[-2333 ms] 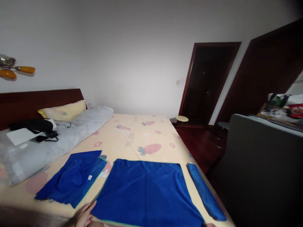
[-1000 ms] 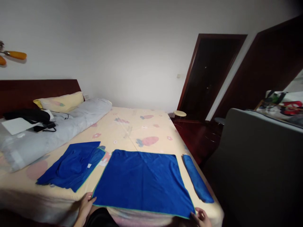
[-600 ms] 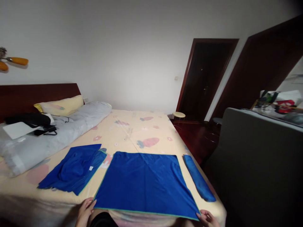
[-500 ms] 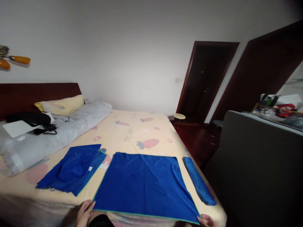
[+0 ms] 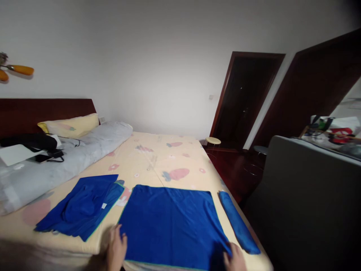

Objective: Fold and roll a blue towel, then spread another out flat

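Observation:
A blue towel (image 5: 169, 226) with green edging lies spread flat on the bed in front of me. My left hand (image 5: 116, 246) is at its left edge near the front corner, fingers somewhat apart and touching the border. On the opposite side my right hand (image 5: 235, 258), slightly blurred, pinches the towel's right edge near the front, where the cloth creases. Beyond that hand lies a rolled blue towel (image 5: 238, 222). To the left is a loose pile of blue towels (image 5: 81, 205) with a small white label.
The bed (image 5: 158, 158) has a strawberry-patterned sheet. Along its left side lie a grey rolled quilt (image 5: 93, 141), a yellow pillow (image 5: 73, 126), a black bag (image 5: 31, 142) and a phone (image 5: 42, 158). A dark grey panel (image 5: 304, 199) stands right, with a round stool (image 5: 213, 140) farther back.
Both hands have moved inward and away from the front corners, the left one up along the towel's side. The towel's front right corner has drawn inward. The view has shifted slightly.

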### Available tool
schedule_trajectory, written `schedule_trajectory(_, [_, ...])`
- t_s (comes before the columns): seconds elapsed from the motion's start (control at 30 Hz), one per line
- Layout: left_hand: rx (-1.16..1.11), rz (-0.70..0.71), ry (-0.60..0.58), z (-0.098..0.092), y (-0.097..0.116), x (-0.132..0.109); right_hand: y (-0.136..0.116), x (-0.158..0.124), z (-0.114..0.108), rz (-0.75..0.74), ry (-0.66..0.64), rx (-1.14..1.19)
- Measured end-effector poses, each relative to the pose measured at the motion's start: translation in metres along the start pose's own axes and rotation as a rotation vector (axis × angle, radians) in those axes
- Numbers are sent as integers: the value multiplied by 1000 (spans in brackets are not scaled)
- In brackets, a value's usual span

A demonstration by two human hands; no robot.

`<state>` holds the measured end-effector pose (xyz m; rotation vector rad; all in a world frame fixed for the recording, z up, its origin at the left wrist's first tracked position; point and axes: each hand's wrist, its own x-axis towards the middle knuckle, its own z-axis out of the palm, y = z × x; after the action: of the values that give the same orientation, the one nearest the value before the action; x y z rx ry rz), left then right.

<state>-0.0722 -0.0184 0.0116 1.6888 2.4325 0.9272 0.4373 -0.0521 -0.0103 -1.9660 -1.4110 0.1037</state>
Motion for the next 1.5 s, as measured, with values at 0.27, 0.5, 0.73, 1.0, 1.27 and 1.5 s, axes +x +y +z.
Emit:
schedule_trajectory(0.27, [72,587,-564,79,142,-50,-174,-35,104,-459,-550,12])
schedule_trajectory(0.5, [325,292,-411,27,26,-16,-34,-9,41,-236,-383,-299])
schedule_trajectory(0.73, [442,264,-261,13,-28,-6,22,-1,12,-167,-422,-359])
schedule_trajectory(1.0, [167,529,-455,54,124,-28,-159,-12,86,-424,-579,-70])
schedule_trajectory(1.27, [228,392,-519,55,85,20,-94,43,88,-281,-450,-209])
schedule_trajectory(1.5, [385,331,-481,15,-7,65,30,79,59,-306,-393,-304])
